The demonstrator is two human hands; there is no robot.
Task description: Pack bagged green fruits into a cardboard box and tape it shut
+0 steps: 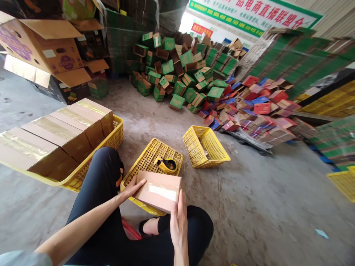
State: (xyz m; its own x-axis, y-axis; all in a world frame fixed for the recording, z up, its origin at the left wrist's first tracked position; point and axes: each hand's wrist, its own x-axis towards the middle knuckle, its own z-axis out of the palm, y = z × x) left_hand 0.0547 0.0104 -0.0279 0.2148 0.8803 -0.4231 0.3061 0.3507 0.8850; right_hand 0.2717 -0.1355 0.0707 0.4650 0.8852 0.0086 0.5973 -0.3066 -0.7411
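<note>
A closed cardboard box (158, 186) with shiny tape on its top is between my hands. My left hand (133, 188) grips its left end, thumb lying on the top. At the right end, my right hand (179, 218) presses along the side with its fingers up. Beneath the box is an upturned yellow plastic crate (146, 157) with a grid bottom. A yellow and black tape dispenser (166, 164) lies on that crate, just beyond the box.
To my left a yellow crate (119, 129) holds several taped cardboard boxes (69, 123). Another yellow crate (205, 147) stands ahead on the concrete floor. Farther off are heaps of green boxes (177, 87) and red-and-blue boxes (257, 105). Large open cartons (58, 51) are stacked back left.
</note>
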